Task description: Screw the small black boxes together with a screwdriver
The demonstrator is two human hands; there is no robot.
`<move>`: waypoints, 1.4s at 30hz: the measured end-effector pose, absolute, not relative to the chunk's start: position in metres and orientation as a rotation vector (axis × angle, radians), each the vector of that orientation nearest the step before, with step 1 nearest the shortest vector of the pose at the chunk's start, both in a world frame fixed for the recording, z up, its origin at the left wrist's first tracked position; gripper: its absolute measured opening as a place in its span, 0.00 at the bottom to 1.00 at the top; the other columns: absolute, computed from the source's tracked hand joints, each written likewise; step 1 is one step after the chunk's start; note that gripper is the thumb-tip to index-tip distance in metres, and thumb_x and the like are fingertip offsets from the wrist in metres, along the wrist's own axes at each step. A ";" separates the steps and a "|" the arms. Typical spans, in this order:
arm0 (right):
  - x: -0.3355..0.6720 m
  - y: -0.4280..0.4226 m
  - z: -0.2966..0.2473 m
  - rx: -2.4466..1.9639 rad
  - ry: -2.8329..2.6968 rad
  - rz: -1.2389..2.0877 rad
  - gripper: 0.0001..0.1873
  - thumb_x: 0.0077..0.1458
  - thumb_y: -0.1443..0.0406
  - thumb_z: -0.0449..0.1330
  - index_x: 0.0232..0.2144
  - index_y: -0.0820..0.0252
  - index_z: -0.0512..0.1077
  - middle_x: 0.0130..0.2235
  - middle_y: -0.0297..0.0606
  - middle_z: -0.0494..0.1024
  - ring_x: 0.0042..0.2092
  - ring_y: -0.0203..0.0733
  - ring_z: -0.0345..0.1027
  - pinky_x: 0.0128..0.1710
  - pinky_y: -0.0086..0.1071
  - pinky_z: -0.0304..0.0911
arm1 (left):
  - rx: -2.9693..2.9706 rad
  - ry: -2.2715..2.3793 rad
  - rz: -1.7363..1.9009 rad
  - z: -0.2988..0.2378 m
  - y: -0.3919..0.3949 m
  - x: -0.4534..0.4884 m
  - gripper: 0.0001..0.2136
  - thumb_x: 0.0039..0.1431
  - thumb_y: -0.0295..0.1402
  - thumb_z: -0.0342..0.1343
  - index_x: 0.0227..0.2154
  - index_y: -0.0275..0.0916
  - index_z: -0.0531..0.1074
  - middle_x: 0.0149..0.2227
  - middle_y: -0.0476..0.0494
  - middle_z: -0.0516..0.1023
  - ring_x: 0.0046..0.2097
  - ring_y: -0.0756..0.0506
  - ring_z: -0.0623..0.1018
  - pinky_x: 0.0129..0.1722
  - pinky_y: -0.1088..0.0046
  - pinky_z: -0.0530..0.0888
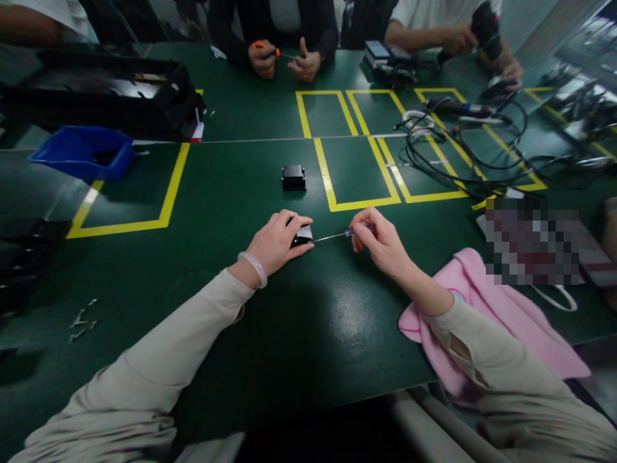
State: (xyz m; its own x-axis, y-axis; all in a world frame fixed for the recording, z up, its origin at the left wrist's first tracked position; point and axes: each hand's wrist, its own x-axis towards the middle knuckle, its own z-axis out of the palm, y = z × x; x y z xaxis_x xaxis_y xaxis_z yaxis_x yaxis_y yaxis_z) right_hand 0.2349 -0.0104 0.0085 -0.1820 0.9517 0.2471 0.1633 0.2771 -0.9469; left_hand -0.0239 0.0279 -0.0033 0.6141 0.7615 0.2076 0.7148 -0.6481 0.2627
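My left hand (pixel 276 241) is closed over a small black box-shaped part (pixel 301 238) on the green table, and its fingers hide much of it. A light patch shows on the part's upper face. In my right hand (pixel 378 238) is a screwdriver (pixel 332 236), gripped by its handle, with the thin shaft lying nearly level. The shaft's tip meets the right side of the part near its lower edge; whether it sits in a screw is too small to tell. Farther back on the table stands a similar black part (pixel 294 177), untouched.
Loose screws (pixel 83 319) lie at the left. A blue bin (pixel 84 152) stands before black trays (pixel 116 96). Yellow tape (pixel 364 206) marks the table; cables (pixel 448 154) tangle at the right above a pink cloth (pixel 475 308). Across the table, a person's hands (pixel 263 61) hold an orange-handled tool.
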 end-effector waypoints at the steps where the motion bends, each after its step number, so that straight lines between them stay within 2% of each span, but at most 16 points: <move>1: 0.235 -0.011 0.009 -1.064 -1.579 1.023 0.14 0.68 0.53 0.58 0.35 0.55 0.65 0.21 0.24 0.66 0.22 0.32 0.63 0.26 0.30 0.58 | 2.683 1.236 0.452 -0.003 0.028 -0.024 0.23 0.67 0.44 0.58 0.59 0.38 0.67 0.52 0.34 0.71 0.51 0.36 0.73 0.52 0.55 0.75; 4: 0.233 -0.013 0.010 -1.024 -1.593 1.043 0.15 0.69 0.52 0.58 0.35 0.55 0.65 0.21 0.23 0.66 0.22 0.32 0.63 0.25 0.30 0.58 | 2.682 1.237 0.453 -0.004 0.028 -0.023 0.23 0.67 0.44 0.58 0.59 0.37 0.67 0.52 0.34 0.71 0.51 0.36 0.73 0.53 0.55 0.75; 10: 0.236 -0.015 0.014 -0.994 -1.647 1.061 0.12 0.69 0.55 0.57 0.37 0.55 0.65 0.24 0.27 0.72 0.26 0.33 0.67 0.29 0.31 0.62 | 2.674 1.232 0.454 -0.003 0.028 -0.024 0.23 0.67 0.44 0.57 0.59 0.38 0.67 0.52 0.35 0.71 0.52 0.36 0.73 0.53 0.55 0.74; 15: 0.239 -0.012 0.016 -1.046 -1.643 1.096 0.12 0.67 0.56 0.60 0.36 0.57 0.68 0.27 0.31 0.78 0.27 0.33 0.71 0.29 0.30 0.64 | 2.683 1.240 0.442 -0.003 0.028 -0.024 0.23 0.67 0.45 0.57 0.59 0.39 0.66 0.53 0.35 0.70 0.52 0.36 0.73 0.52 0.56 0.75; 22: 0.239 -0.014 0.014 -1.129 -1.704 0.979 0.13 0.67 0.55 0.60 0.33 0.56 0.68 0.21 0.26 0.70 0.23 0.32 0.64 0.27 0.30 0.59 | 2.674 1.237 0.458 -0.004 0.028 -0.024 0.23 0.67 0.45 0.57 0.59 0.41 0.66 0.52 0.36 0.70 0.52 0.37 0.73 0.53 0.56 0.74; 42: 0.242 -0.016 0.029 -1.072 -1.955 0.841 0.11 0.69 0.58 0.56 0.34 0.56 0.67 0.25 0.29 0.73 0.24 0.33 0.68 0.28 0.28 0.60 | 2.674 1.218 0.459 -0.005 0.029 -0.025 0.24 0.67 0.47 0.57 0.59 0.40 0.66 0.53 0.36 0.71 0.52 0.37 0.73 0.53 0.56 0.74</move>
